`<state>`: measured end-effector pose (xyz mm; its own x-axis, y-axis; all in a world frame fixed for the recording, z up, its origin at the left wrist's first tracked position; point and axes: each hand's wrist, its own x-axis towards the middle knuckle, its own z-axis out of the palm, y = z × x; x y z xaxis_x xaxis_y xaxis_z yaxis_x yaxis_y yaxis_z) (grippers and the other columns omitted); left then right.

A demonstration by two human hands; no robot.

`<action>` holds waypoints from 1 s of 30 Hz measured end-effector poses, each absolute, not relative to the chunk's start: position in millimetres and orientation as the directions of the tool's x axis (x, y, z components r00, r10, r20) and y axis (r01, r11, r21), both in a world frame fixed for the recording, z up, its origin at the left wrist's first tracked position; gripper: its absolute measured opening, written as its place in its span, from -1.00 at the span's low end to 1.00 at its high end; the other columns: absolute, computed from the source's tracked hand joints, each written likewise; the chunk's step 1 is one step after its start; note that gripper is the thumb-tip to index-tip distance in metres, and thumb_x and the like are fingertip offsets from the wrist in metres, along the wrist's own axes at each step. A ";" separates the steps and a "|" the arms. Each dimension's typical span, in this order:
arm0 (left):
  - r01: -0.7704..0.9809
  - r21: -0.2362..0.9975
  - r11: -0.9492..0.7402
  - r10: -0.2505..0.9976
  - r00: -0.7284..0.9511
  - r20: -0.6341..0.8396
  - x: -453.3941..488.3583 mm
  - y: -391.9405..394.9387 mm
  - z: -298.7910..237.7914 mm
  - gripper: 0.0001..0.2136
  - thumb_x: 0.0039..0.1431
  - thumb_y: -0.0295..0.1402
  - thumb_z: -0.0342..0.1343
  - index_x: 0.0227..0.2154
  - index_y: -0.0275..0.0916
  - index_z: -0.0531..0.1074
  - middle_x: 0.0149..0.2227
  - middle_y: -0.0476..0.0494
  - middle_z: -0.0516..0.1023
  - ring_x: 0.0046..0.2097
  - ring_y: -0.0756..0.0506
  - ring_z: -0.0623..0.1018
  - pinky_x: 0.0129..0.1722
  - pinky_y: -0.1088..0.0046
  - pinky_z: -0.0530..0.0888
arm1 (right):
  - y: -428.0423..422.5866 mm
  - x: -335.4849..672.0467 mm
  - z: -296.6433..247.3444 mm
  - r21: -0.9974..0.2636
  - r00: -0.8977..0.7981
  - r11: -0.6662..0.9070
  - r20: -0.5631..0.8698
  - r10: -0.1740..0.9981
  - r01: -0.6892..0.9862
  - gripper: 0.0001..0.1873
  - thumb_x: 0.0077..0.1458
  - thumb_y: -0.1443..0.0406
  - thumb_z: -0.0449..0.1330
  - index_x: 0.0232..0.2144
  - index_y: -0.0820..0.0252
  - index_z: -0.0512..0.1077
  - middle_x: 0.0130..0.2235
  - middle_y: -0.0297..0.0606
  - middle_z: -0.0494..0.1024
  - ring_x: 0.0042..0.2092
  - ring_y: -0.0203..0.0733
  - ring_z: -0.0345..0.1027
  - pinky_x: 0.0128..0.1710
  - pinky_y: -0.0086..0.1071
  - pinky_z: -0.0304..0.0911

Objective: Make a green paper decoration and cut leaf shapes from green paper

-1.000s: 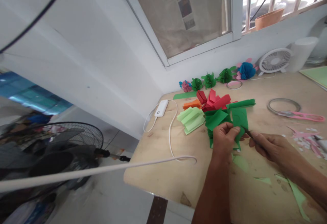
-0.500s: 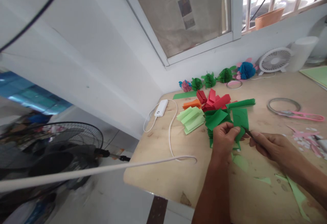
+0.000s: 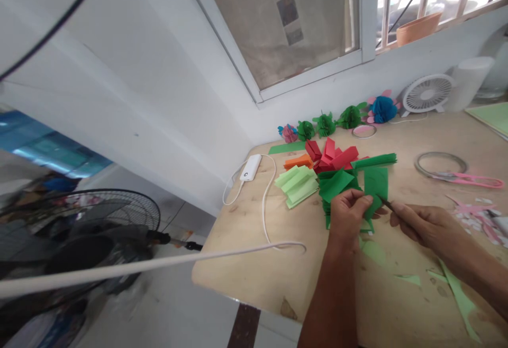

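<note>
My left hand [image 3: 348,213] is closed around a folded piece of dark green paper [image 3: 375,186], holding it upright just above the wooden table [image 3: 254,263]. My right hand [image 3: 423,224] is closed on a thin dark tool [image 3: 387,204], likely a small pair of scissors, whose tip touches the green paper's right edge. Just behind lie more folded dark green pieces [image 3: 336,183], a light green stack [image 3: 298,185], red pieces [image 3: 332,156] and an orange piece [image 3: 298,161].
Finished paper flowers [image 3: 325,124] line the wall, with a blue one [image 3: 383,108] by a small white desk fan [image 3: 426,94]. Pink scissors [image 3: 474,180], a tape ring [image 3: 438,158], a white charger with cable [image 3: 251,168] and green scraps [image 3: 456,290] lie around. A floor fan [image 3: 99,231] stands left of the table edge.
My right hand has drifted slightly to the right with the tool, and the green paper sits a little more upright. Otherwise little differs.
</note>
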<state>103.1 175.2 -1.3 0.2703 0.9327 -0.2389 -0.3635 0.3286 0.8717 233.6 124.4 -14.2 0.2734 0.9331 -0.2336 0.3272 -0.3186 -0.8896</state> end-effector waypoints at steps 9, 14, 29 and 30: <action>-0.371 0.877 0.304 0.947 0.215 -0.238 104.1 176.3 -3.1 -0.71 -0.25 -0.20 0.28 -0.59 -0.26 0.32 -0.65 0.02 0.38 -0.60 -0.01 0.46 -0.54 0.49 0.34 | 125.6 234.6 -14.2 -0.893 0.275 -0.301 -0.214 0.937 0.334 -0.27 -0.23 -0.36 -0.01 -0.67 0.16 0.43 -0.74 -0.37 0.20 -0.65 -0.32 -0.03 -0.63 -0.38 -0.15; -0.372 0.866 0.334 0.938 0.217 -0.269 104.2 177.3 -6.1 -0.71 -0.25 -0.21 0.29 -0.60 -0.27 0.33 -0.63 0.03 0.38 -0.60 0.02 0.44 -0.54 0.51 0.32 | 125.5 231.2 -13.8 -0.895 0.299 -0.297 -0.198 0.933 0.333 -0.28 -0.20 -0.35 -0.02 -0.68 0.16 0.43 -0.73 -0.37 0.18 -0.65 -0.32 -0.03 -0.62 -0.37 -0.14; -0.561 0.673 0.481 0.874 0.366 -0.320 106.5 176.0 -11.8 -0.66 -0.34 -0.26 0.37 -0.55 -0.29 0.34 -0.63 -0.01 0.41 -0.62 0.06 0.36 -0.61 0.53 0.26 | 123.2 228.1 -11.2 -0.930 0.288 -0.229 -0.144 0.947 0.287 -0.28 -0.15 -0.34 -0.07 -0.73 0.14 0.35 -0.73 -0.38 0.15 -0.63 -0.32 -0.06 -0.62 -0.36 -0.12; -0.571 0.675 0.467 0.883 0.345 -0.319 106.7 175.9 -10.9 -0.66 -0.34 -0.27 0.37 -0.55 -0.29 0.34 -0.62 -0.01 0.42 -0.62 0.06 0.37 -0.61 0.53 0.26 | 123.9 228.3 -11.8 -0.930 0.286 -0.228 -0.144 0.947 0.288 -0.28 -0.15 -0.34 -0.07 -0.71 0.14 0.38 -0.73 -0.38 0.15 -0.64 -0.32 -0.07 -0.63 -0.36 -0.13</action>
<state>106.7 175.9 -10.9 0.3448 0.8829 -0.3188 -0.5714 0.4669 0.6750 228.3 123.9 -11.8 0.2858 0.9475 -0.1438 0.2885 -0.2281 -0.9299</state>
